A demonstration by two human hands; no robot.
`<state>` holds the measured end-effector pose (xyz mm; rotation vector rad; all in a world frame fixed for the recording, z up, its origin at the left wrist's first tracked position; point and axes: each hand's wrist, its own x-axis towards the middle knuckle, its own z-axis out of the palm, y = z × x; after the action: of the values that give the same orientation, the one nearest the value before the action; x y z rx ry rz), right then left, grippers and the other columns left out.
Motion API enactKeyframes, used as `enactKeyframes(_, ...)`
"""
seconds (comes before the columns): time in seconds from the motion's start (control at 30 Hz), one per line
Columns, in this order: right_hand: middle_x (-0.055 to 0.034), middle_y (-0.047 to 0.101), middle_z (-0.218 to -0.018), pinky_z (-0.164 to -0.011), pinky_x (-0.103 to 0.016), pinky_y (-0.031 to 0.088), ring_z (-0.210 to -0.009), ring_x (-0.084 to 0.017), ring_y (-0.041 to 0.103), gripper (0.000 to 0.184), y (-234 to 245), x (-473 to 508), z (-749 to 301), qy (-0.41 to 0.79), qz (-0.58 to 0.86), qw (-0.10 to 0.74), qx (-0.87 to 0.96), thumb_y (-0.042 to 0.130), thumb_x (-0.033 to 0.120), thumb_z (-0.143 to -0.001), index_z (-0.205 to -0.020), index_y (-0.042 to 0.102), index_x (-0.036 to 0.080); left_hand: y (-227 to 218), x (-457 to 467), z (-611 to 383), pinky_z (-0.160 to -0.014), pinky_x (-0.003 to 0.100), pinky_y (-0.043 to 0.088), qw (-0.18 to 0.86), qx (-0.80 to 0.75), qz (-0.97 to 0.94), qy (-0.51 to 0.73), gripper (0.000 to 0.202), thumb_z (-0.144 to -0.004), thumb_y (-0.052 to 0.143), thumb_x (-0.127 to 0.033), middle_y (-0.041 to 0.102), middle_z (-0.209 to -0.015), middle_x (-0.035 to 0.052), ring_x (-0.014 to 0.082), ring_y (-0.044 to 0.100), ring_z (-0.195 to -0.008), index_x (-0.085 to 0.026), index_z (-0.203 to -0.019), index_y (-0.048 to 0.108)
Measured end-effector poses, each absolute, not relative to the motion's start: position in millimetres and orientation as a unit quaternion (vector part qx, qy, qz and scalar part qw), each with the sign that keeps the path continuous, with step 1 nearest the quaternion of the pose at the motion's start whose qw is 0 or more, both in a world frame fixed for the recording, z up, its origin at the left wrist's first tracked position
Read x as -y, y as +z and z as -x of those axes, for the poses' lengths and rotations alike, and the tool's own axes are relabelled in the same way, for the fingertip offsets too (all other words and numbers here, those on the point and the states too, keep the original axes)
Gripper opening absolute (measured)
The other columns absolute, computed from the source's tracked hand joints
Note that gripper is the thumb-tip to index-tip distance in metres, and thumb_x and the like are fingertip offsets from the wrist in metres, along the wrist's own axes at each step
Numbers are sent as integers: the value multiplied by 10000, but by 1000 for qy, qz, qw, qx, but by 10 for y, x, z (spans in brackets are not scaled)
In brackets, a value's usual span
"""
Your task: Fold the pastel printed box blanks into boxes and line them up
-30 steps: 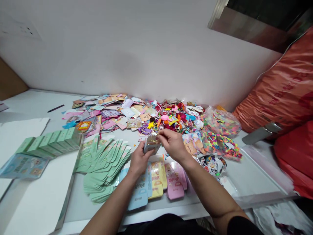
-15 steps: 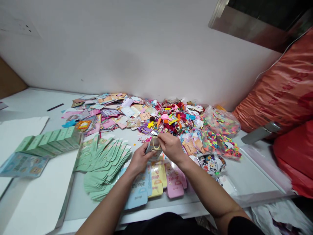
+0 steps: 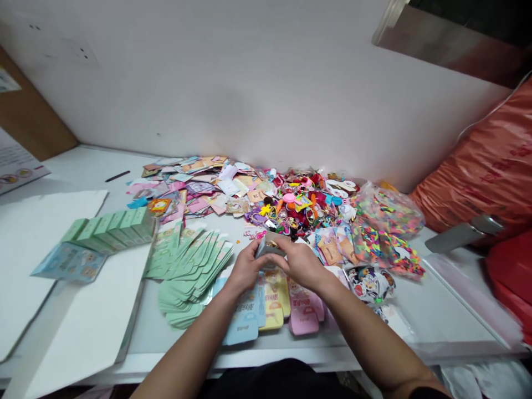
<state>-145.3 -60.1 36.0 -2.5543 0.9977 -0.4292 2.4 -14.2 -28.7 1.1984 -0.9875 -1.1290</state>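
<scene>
Both my hands meet over the middle of the white table. Between them is a small silver-grey packet, pinched by my left hand and my right hand. Its contents are mostly hidden by my fingers. Just below my hands lie a blue pouch, a yellow pouch and a pink pouch. Beyond my fingertips is a heap of colourful small plastic trinkets. A fan of mint-green cards lies to the left of my left hand.
Printed paper cards spread along the wall, with a clear bag of neon pieces at right. A row of green boxes stands on white board at left. Orange and red sacks crowd the right side.
My hands have drawn closer together around the packet, and the yellow string on it no longer shows. The whole view has shifted slightly right in the picture.
</scene>
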Motion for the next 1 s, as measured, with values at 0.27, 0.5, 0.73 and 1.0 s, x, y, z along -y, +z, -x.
enactKeyframes(0.27, -67, 667, -1005, -737, -254, 448, -873, -184, 631, 283, 335, 829, 1362, -104, 913, 308, -248, 691, 361, -756, -956, 652, 164, -300, 315, -173, -846, 310, 436, 561, 483, -520, -426, 310, -684, 672, -278, 663, -925, 18, 183, 593, -891, -175, -971, 618)
enactKeyframes(0.5, -45, 667, -916, -522, -213, 417, -519, -79, 519, 421, 196, 1029, 1456, -316, 768, 390, -398, 716, 332, -696, -1061, 596, 158, -360, 384, -263, -811, 371, 490, 608, 410, -512, -448, 475, -697, 680, -406, 660, -1046, 80, 220, 617, -919, -156, -1076, 541)
enactKeyframes(0.73, 34, 574, -622, -441, -182, 416, -505, -99, 553, 214, -344, 1291, 1260, -218, 713, 573, -341, 608, 205, -746, -952, 609, 146, -368, 387, -306, -830, 334, 443, 555, 441, -607, -359, 396, -680, 654, -487, 652, -940, 56, 218, 553, -960, -203, -954, 687)
enactKeyframes(1.0, 15, 620, -666, -525, -202, 465, -536, -95, 571, 235, -466, 1375, 1351, -168, 657, 666, -312, 673, 212, -737, -948, 606, 131, -515, 454, -293, -473, 223, 330, 540, 319, -610, -485, 553, -566, 702, -476, 619, -625, 17, 87, 456, -476, -113, -982, 679)
